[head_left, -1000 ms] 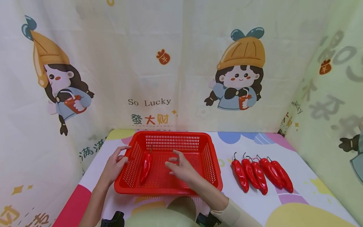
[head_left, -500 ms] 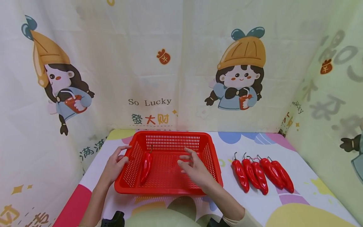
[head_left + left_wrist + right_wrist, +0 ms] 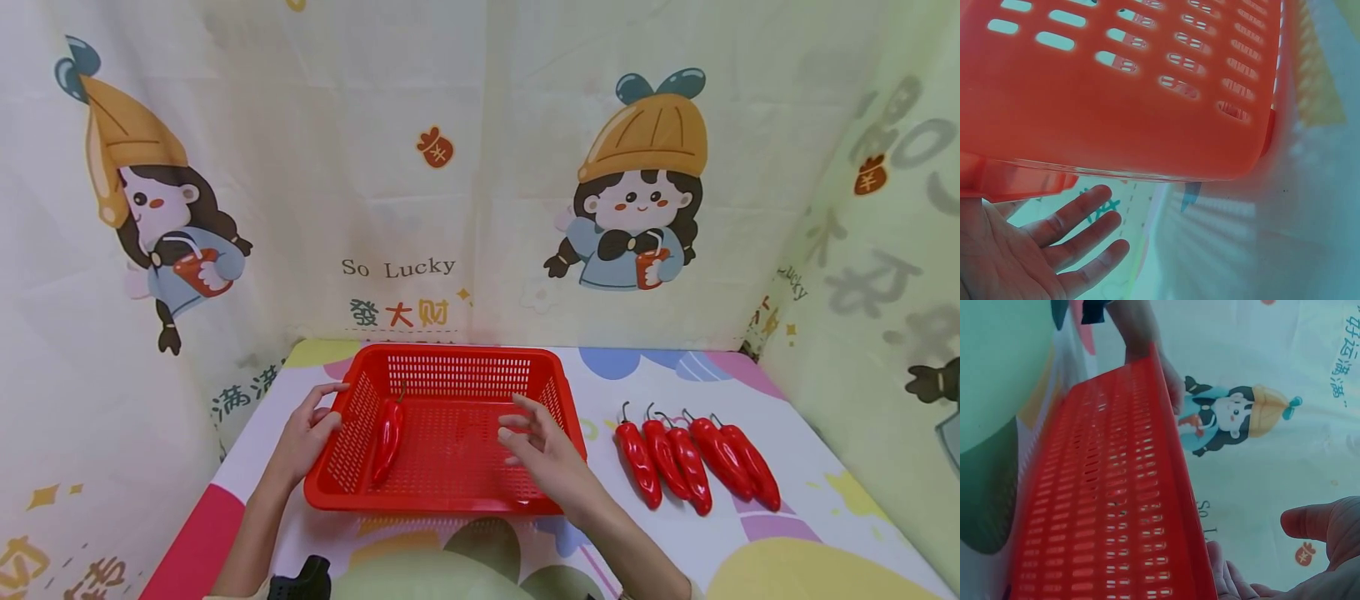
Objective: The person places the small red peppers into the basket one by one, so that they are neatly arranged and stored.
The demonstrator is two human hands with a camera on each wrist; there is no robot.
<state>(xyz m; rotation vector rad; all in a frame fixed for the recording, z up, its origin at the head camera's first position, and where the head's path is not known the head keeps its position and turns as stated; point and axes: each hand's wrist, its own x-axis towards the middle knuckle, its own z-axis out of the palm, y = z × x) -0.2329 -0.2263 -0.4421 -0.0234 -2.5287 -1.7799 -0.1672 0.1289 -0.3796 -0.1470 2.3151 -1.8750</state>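
A red plastic basket (image 3: 420,503) with slotted walls stands on the table, one red chili pepper (image 3: 388,442) lying inside toward its left wall. My left hand (image 3: 302,442) rests at the basket's left rim, and in the left wrist view the fingers (image 3: 1085,215) stretch out loosely below the rim. Over the right part of the basket hovers my right hand (image 3: 551,458), holding nothing. Its thumb (image 3: 1310,522) stands apart from the other fingers in the right wrist view. Several more red chili peppers (image 3: 686,458) lie in a slanting row right of the basket.
The table wears a colourful patterned cloth (image 3: 765,567). Behind it hangs a pale curtain (image 3: 495,167) printed with cartoon figures, and similar cloth closes off the left and right sides.
My right hand has moved right, from the middle of the basket to over its right part. The left hand, the basket and the chili peppers have stayed in place.
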